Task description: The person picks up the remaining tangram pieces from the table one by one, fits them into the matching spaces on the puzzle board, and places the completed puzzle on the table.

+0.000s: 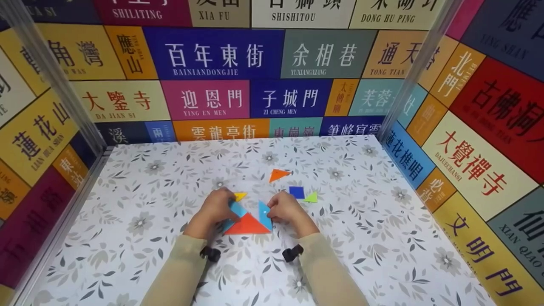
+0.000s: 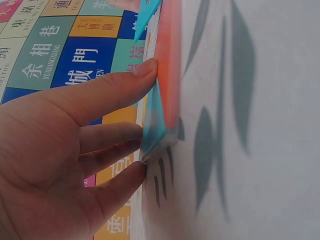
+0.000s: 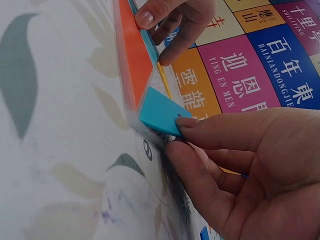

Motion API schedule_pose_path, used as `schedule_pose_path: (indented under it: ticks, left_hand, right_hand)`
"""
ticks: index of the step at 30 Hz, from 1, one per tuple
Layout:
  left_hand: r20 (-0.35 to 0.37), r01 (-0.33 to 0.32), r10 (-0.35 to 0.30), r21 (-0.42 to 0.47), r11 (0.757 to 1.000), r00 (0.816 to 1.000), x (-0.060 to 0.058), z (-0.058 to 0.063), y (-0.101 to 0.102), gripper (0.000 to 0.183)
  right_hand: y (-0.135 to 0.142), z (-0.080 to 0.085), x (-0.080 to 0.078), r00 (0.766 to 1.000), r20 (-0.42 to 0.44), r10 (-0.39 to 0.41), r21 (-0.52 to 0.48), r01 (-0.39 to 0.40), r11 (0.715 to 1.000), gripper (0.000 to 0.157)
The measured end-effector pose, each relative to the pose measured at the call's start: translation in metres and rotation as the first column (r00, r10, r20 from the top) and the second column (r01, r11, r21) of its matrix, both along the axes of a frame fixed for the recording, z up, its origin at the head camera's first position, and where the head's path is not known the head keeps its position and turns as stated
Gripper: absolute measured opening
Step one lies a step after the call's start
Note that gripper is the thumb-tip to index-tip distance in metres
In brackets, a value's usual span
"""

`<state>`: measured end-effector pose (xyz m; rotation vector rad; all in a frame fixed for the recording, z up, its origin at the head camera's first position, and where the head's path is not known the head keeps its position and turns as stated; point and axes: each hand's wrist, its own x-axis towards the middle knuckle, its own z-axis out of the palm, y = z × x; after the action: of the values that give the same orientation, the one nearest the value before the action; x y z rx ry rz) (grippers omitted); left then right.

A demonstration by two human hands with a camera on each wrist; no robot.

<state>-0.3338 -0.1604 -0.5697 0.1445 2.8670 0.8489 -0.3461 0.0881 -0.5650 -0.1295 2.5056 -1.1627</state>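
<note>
The right blue piece [image 1: 264, 216] is pinched between the right hand's [image 1: 290, 209] thumb and fingers. Left of those fingers lies the red triangle [image 1: 248, 226]. The left hand [image 1: 216, 205] has loosely extended fingers touching the left blue piece [image 1: 239, 208]; beside them sits a yellow triangle [image 1: 241, 195]. Beyond the right fingers, a dark-blue square [image 1: 296, 192], green triangle [image 1: 311, 197] and orange triangle [image 1: 278, 174] rest on the floral tabletop [image 1: 170, 178].

Sign-covered walls [image 1: 267, 55] make this a booth [image 1: 446, 174].
</note>
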Motion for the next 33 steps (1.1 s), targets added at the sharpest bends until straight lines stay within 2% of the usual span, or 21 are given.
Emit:
schedule_pose_path:
  ticks: [5, 16, 28, 33]
  left_hand:
    - [-0.018, 0.011, -0.012, -0.022, 1.0, 1.0, -0.0003, -0.0009, 0.0006, 0.067]
    - [0.022, -0.003, 0.004, -0.03, 1.0, 1.0, -0.0017, 0.0001, 0.0017, 0.069]
    - [0.001, 0.016, -0.016, -0.015, 1.0, 1.0, 0.0001, 0.0032, 0.0005, 0.065]
    - [-0.04, 0.026, -0.026, -0.007, 1.0, 0.999, 0.0006, 0.0007, -0.0007, 0.065]
  right_hand:
    - [0.0007, -0.0014, 0.0003, 1.0, -0.019, 0.001, 0.019, -0.001, 1.0, 0.016]
    - [0.0006, -0.0009, 0.0019, 1.0, -0.019, -0.011, 0.034, 0.012, 0.999, 0.017]
    - [-0.0001, -0.0005, 0.0003, 0.998, 0.038, -0.049, 0.044, 0.047, 0.998, 0.019]
    - [-0.0004, -0.0026, 0.0007, 1.0, -0.012, -0.023, 0.066, 0.023, 0.998, 0.024]
